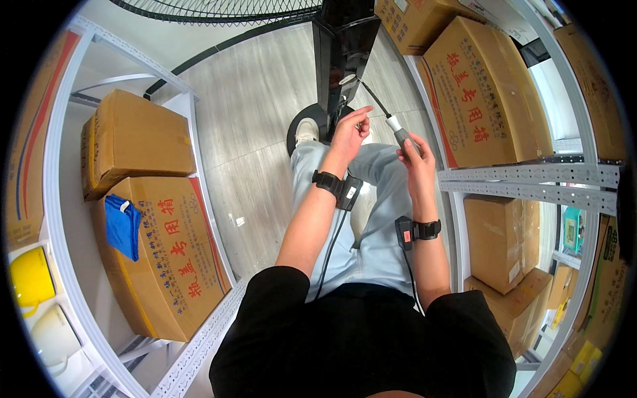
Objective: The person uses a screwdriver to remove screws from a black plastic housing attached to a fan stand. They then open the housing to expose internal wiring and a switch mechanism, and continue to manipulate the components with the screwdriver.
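Observation:
In front of me stands a black fan post, with a pale oval piece on or against its side. My right hand is closed round the grey handle of a screwdriver. It has a white collar, and its thin dark shaft slants up and left, ending beside the oval piece. I cannot tell whether the tip touches it. Left of the shaft, my left hand is raised close to the post. Its index finger points toward the shaft and the others are partly curled; nothing shows in it.
Black wire fan guard arches overhead of the post, whose round base is near my shoe. White metal shelves flank me, holding cardboard boxes. A blue cloth lies on a left box. Yellow and white cups stand at lower left.

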`<state>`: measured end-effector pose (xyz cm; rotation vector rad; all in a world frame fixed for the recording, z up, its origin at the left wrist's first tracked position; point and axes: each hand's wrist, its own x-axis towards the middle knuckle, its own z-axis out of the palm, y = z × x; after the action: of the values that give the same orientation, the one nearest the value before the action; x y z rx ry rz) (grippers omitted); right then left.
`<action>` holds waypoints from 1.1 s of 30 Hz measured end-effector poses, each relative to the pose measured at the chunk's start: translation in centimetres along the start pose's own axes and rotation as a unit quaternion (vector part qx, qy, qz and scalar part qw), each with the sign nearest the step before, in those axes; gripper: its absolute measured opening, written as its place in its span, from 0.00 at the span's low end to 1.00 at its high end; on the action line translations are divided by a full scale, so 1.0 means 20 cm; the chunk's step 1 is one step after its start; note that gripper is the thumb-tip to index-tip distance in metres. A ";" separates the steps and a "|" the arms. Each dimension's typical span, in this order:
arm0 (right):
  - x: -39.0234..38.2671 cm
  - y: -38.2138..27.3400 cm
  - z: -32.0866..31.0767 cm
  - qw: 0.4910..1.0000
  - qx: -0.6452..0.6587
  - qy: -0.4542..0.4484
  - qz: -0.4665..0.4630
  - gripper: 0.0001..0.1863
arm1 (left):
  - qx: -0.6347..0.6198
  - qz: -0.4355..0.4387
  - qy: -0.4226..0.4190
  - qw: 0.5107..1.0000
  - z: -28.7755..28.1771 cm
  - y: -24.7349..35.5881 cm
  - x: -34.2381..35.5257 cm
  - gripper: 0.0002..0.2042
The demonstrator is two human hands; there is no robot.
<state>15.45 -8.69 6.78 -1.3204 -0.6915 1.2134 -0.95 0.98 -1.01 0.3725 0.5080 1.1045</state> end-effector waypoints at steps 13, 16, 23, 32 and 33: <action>-0.14 0.10 -0.09 0.996 -0.084 -0.023 0.025 0.18 | -0.025 0.044 0.107 0.993 -0.08 0.00 0.02 0.17; -0.13 0.14 -0.09 0.994 -0.103 -0.020 0.023 0.18 | -0.001 0.040 0.164 0.986 -0.13 -0.01 0.02 0.14; -0.11 0.20 -0.01 0.992 -0.114 -0.034 0.047 0.18 | -0.006 0.056 0.297 0.953 -0.26 0.00 0.03 0.09; -0.02 0.36 0.02 0.996 -0.037 -0.031 0.071 0.20 | 0.016 -0.049 0.322 0.945 -0.29 0.12 0.02 0.10; -0.02 0.38 0.03 0.996 -0.031 -0.029 0.076 0.20 | 0.037 -0.058 0.320 0.945 -0.31 0.15 0.03 0.10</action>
<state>12.88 -10.13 -0.19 -1.4149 -0.6841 1.3665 -6.48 2.89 -4.60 0.0345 1.1350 1.0829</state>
